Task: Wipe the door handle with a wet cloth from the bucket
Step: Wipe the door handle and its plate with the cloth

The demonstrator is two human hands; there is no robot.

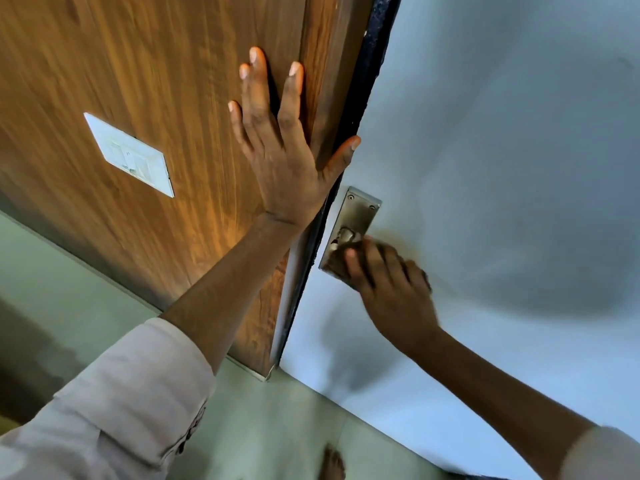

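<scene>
The metal door handle (345, 234) sits on its backplate (361, 209) at the left edge of a pale blue-white door (502, 168). My right hand (388, 278) is blurred with motion and closed over the handle's lower part. A brownish cloth (331, 265) is bunched under its fingers and covers the bottom of the plate. My left hand (280, 150) lies flat with fingers spread on the wooden panel (156, 64), its thumb across the door's dark edge (367, 74). The bucket is out of view.
A white switch plate (130, 154) is set into the wooden panel left of my left hand. Below lies a pale green tiled floor (259, 427), with a bare foot (332, 462) at the bottom edge.
</scene>
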